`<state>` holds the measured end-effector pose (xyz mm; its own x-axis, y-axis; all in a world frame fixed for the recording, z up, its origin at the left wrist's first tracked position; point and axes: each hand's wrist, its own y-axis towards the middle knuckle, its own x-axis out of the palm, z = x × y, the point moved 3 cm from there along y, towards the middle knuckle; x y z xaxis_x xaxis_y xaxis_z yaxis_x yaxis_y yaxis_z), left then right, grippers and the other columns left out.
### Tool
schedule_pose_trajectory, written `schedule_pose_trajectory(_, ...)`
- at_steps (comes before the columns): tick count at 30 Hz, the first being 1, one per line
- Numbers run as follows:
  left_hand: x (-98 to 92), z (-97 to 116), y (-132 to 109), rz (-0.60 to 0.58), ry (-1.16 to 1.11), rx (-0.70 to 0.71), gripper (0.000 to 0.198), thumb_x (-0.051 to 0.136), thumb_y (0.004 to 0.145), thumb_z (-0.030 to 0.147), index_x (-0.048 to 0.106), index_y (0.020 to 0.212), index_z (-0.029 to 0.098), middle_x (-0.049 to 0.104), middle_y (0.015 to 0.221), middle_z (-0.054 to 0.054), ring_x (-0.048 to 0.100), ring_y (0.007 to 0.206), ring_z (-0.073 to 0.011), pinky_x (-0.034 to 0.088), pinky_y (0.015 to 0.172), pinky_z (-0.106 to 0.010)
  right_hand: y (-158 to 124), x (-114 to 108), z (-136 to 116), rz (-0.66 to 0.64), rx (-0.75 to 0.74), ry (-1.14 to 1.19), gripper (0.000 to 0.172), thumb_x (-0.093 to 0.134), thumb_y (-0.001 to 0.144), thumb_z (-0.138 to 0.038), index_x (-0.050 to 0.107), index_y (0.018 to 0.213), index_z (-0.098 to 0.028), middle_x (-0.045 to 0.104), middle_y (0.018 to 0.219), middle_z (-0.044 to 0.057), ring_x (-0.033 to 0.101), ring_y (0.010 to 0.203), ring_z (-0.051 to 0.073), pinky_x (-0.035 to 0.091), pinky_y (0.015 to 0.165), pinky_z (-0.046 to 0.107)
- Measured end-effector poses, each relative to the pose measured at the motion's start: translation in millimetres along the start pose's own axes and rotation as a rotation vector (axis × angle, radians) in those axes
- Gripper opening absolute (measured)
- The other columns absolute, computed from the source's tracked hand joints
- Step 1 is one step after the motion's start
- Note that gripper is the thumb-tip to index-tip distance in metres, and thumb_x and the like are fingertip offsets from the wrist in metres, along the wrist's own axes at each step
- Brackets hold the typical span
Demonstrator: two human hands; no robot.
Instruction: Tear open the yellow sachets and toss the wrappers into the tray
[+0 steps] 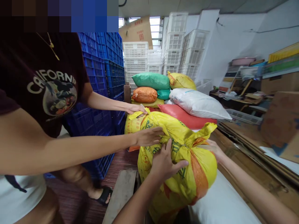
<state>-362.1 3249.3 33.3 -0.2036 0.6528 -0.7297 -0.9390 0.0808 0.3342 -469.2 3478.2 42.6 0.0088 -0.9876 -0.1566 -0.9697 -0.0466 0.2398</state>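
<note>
A full yellow woven sack (149, 161) with dark print and an orange patch stands in front of me, its gathered end (206, 132) tied. My left hand (164, 163) lies on its near side, fingers spread. At the right, my right hand (215, 150) grips the sack beside the gathered end; its fingers are partly hidden. A co-worker at the left also touches the sack. One of that person's hands (149, 136) rests flat on it just above my left hand, and the other hand (136, 109) holds a far yellow corner.
Blue crates (93, 124) are stacked behind the co-worker. Further back stand white crates (174, 43) and a pile of filled sacks, among them a green sack (150, 79) and a white sack (198, 102). Flattened cardboard (247, 155) lies along the right. A wooden board (120, 196) is below left.
</note>
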Motion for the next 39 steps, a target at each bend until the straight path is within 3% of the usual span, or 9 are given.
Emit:
schedule_pose_trajectory(5,3.4,-2.8,5.2,0.058,0.145,0.015,0.078,0.054,0.065,0.074,0.047,0.121,0.018,0.061,0.109,-0.013,0.058,0.102,-0.0308,0.048,0.086,-0.041,-3.1,6.3,0.0,0.029,0.191,0.172,0.024,0.078,0.049,-0.032,0.07,0.069,-0.022,0.074,0.077,0.002,0.068,0.068,0.02,0.053,0.068,0.03)
schedule_pose_trajectory(10,9.8,-12.0,-4.6,0.141,0.115,0.007,0.07,0.056,0.069,0.069,0.049,0.117,0.018,0.062,0.101,-0.012,0.06,0.097,-0.0294,0.05,0.082,-0.04,-6.2,16.4,-4.9,0.09,0.276,0.241,0.025,0.079,0.052,-0.035,0.07,0.069,-0.019,0.074,0.073,0.003,0.067,0.061,0.019,0.053,0.062,0.028)
schedule_pose_trajectory(15,19.4,-4.0,-19.8,0.242,-0.015,0.221,0.041,0.047,0.088,0.041,0.048,0.125,0.025,0.057,0.099,-0.006,0.059,0.091,-0.0186,0.051,0.08,-0.031,-7.0,14.0,-4.5,0.093,0.273,0.231,0.028,0.082,0.048,-0.034,0.071,0.069,-0.018,0.073,0.072,0.002,0.066,0.061,0.017,0.053,0.06,0.026)
schedule_pose_trajectory(21,24.4,5.4,-21.1,0.214,0.022,0.32,0.028,0.042,0.09,0.032,0.062,0.109,0.026,0.054,0.083,-0.004,0.056,0.078,-0.0168,0.05,0.069,-0.028,-8.5,6.2,-5.6,0.073,0.206,0.15,0.025,0.08,0.054,-0.034,0.071,0.071,-0.019,0.074,0.075,0.003,0.067,0.062,0.017,0.053,0.063,0.026)
schedule_pose_trajectory(25,24.4,6.6,-19.7,0.243,0.027,0.301,0.025,0.043,0.09,0.032,0.062,0.106,0.027,0.055,0.086,-0.004,0.054,0.08,-0.0182,0.049,0.069,-0.031,-10.1,9.3,-10.8,0.079,0.234,0.16,0.02,0.079,0.056,-0.032,0.072,0.069,-0.019,0.074,0.073,0.003,0.067,0.061,0.017,0.053,0.062,0.025)
schedule_pose_trajectory(28,20.9,2.6,-16.1,0.255,0.002,0.281,0.022,0.049,0.086,0.033,0.06,0.102,0.025,0.056,0.105,-0.007,0.053,0.094,-0.022,0.047,0.081,-0.039,-10.6,13.1,-13.8,0.093,0.266,0.193,0.02,0.08,0.051,-0.031,0.072,0.066,-0.02,0.073,0.071,0.001,0.066,0.059,0.015,0.053,0.059,0.022)
schedule_pose_trajectory(30,16.1,-4.1,-11.1,0.266,-0.046,0.23,0.036,0.058,0.079,0.041,0.055,0.108,0.02,0.051,0.121,-0.01,0.049,0.107,-0.0262,0.043,0.091,-0.044,-10.0,14.1,-14.6,0.107,0.262,0.208,0.024,0.082,0.046,-0.029,0.072,0.066,-0.02,0.073,0.071,0.0,0.065,0.059,0.014,0.053,0.058,0.021)
schedule_pose_trajectory(34,6.4,-20.4,-0.2,0.258,-0.074,0.033,0.09,0.069,0.058,0.063,0.037,0.127,0.013,0.042,0.135,-0.018,0.04,0.122,-0.0347,0.035,0.1,-0.05,-7.5,12.7,-12.4,0.123,0.251,0.198,0.03,0.084,0.04,-0.03,0.072,0.065,-0.019,0.072,0.067,-0.001,0.063,0.057,0.014,0.051,0.055,0.02)
schedule_pose_trajectory(39,2.1,-17.6,2.4,0.181,0.065,-0.011,0.088,0.058,0.061,0.074,0.044,0.122,0.013,0.058,0.114,-0.015,0.053,0.107,-0.0337,0.04,0.093,-0.048,-6.5,9.6,-8.5,0.164,0.252,0.191,0.029,0.083,0.042,-0.032,0.071,0.064,-0.019,0.072,0.067,0.0,0.063,0.057,0.014,0.049,0.053,0.021)
